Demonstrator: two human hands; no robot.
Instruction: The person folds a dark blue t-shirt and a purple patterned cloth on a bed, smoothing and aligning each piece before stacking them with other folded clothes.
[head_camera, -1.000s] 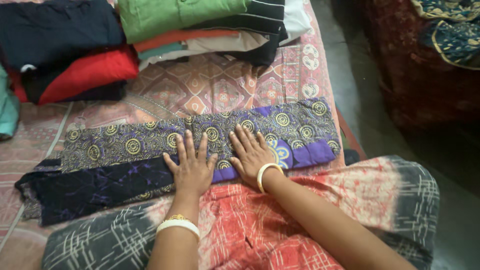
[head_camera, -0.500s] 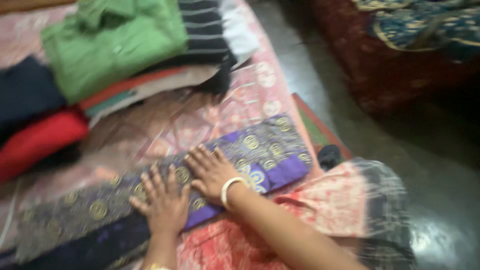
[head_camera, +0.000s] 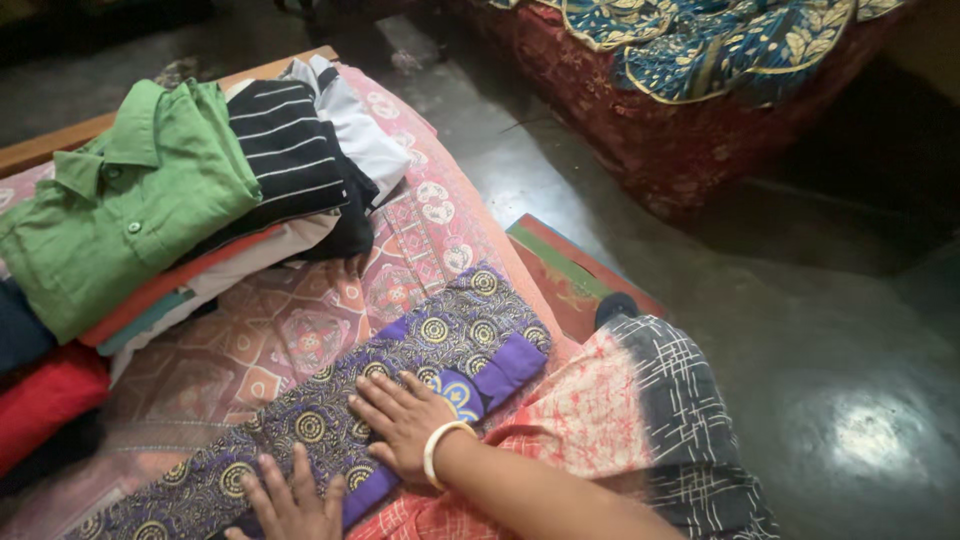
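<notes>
Purple patterned cloth (head_camera: 400, 375), folded into a long strip, lies on the pink printed bedsheet (head_camera: 300, 320). Right hand (head_camera: 405, 420) flat on it, fingers spread; left hand (head_camera: 290, 505) likewise spread, partly cut by the frame edge. Judgement: press evenly along the fold, palms flat (stacked folded clothes (head_camera: 180, 190) lie well apart).

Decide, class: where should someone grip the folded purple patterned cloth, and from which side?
Probably the free right end of the purple patterned cloth, coming from the floor side. It lies flat as a long strip; both hands, left hand and right hand, press its middle.
</notes>
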